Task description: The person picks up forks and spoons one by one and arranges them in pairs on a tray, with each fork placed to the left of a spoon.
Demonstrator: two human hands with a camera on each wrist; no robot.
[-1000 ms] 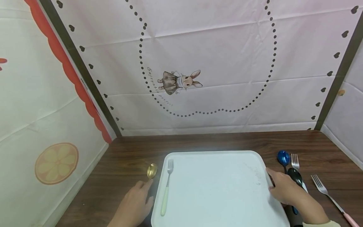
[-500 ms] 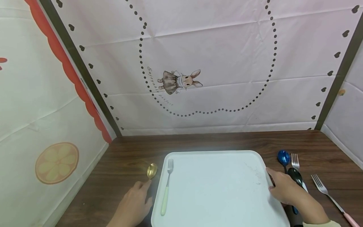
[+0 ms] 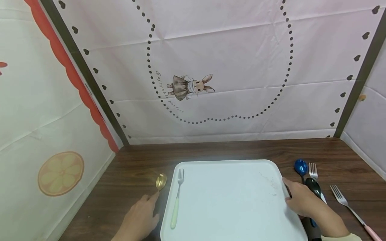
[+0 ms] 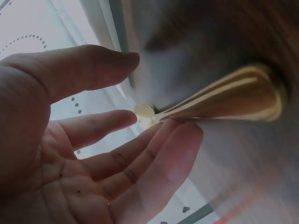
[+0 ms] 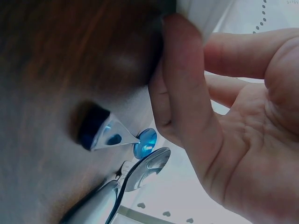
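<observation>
My left hand [image 3: 139,214] lies left of the white tray [image 3: 229,201], its index fingertip touching the gold spoon [image 3: 161,181] just below the bowl. In the left wrist view, the spoon's wide handle [image 4: 233,95] runs past my relaxed fingers, and the thumb stands apart from them. A fork with a pale green handle [image 3: 175,214] lies along the tray's left side. My right hand [image 3: 301,197] rests at the tray's right edge. In the right wrist view, its fingers [image 5: 182,60] reach the white rim, and the thumb's tip is hidden behind them.
Right of the tray lie a blue spoon [image 3: 301,167], a silver fork [image 3: 313,171], a dark spoon [image 3: 313,187] and a pink-handled fork [image 3: 340,199]. My right hand and forearm partly cover some handles. Printed cloth walls [image 3: 241,67] enclose the wooden table [image 3: 144,157].
My left hand has shifted slightly left and toward me, its thumb further from the tray. My right hand, the tray and the cutlery stay essentially where they were.
</observation>
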